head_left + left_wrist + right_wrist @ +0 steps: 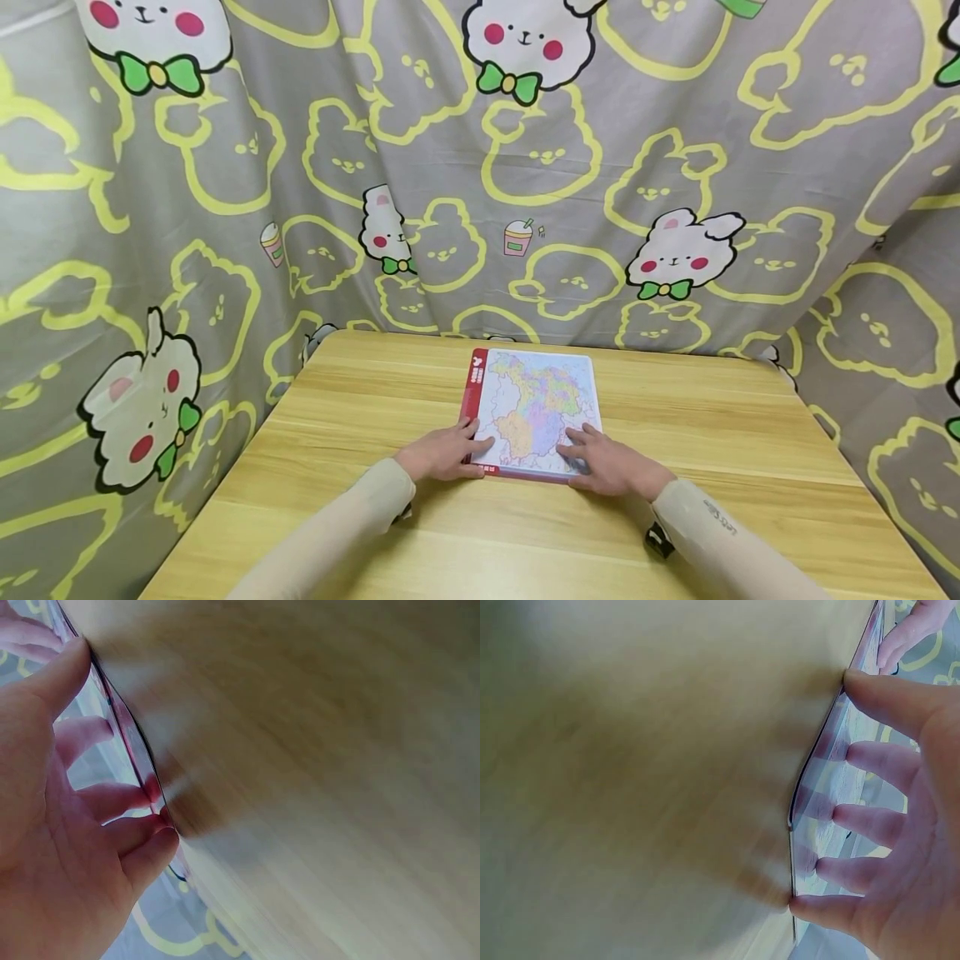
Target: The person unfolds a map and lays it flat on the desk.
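Observation:
A thin rectangular map board [538, 392], printed with coloured regions and a red strip along its left side, lies flat on the wooden table. My left hand [441, 452] rests at its near left corner, some fingers on the left edge and one over the printed face, the thumb at the near edge. At the near right corner, my right hand [611, 463] touches the board with spread, fairly straight fingers. In the right wrist view, the fingertips [840, 812] lie on the glossy face while the thumb meets the edge.
The light wood tabletop [337, 408] extends around the board on every side. Behind it and to both sides hangs a grey curtain [450, 150] with yellow outlines and white rabbit figures. A dark band [659, 540] sits under the right wrist.

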The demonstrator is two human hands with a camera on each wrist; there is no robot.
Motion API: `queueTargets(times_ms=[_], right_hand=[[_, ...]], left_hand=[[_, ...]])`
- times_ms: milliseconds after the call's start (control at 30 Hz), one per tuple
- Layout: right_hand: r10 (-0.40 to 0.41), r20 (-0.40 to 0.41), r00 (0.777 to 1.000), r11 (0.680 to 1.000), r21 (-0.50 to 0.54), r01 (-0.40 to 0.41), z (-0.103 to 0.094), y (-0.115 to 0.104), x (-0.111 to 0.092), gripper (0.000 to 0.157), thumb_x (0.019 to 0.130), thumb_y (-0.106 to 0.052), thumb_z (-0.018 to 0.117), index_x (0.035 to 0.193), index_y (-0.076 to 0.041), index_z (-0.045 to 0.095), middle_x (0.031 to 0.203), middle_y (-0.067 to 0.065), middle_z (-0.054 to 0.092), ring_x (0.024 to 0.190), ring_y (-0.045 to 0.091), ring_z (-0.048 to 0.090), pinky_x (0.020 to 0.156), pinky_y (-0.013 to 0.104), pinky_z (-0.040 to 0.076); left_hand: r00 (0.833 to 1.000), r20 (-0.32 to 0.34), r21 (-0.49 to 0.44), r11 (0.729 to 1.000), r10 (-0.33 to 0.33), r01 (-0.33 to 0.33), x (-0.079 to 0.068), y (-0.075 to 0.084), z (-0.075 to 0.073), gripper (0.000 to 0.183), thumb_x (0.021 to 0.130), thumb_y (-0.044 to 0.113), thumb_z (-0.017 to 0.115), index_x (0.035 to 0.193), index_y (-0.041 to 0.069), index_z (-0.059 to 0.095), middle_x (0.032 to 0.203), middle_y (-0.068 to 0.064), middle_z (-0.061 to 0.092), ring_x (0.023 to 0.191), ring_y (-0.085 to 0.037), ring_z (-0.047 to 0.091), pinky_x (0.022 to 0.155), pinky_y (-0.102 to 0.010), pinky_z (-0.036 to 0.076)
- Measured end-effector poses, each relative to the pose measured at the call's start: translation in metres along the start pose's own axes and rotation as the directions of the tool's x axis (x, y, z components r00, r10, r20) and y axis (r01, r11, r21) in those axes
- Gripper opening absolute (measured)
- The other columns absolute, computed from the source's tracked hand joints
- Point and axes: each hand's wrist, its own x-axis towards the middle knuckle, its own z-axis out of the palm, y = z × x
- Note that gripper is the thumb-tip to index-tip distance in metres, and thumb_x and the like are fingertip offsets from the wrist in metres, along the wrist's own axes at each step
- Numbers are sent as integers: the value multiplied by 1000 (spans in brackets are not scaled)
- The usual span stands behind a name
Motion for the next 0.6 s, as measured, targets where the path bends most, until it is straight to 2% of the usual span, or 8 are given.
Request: queueTargets(times_ms=[333, 600], right_hand=[[30, -9, 1000, 999, 33, -30, -2, 5, 6, 53, 91, -33, 62, 135, -5, 53, 143, 26, 36, 129, 55, 27, 102, 60, 29], [63, 5, 998, 997, 48, -64, -2, 9, 11, 54, 90, -35, 62, 136, -8, 53, 145, 24, 34, 131, 53, 25, 103, 59, 27]], left_hand=[[1000, 3, -27, 1000, 4, -4, 4, 1, -8, 60, 93, 51, 51, 146, 24, 39, 152, -18, 24, 140, -34, 20, 107, -44, 30], [1000, 8, -29, 1000, -9, 10, 10, -3, -8, 61, 93, 52, 51, 146, 26, 38, 153, -18, 24, 140, -33, 20, 107, -44, 31]])
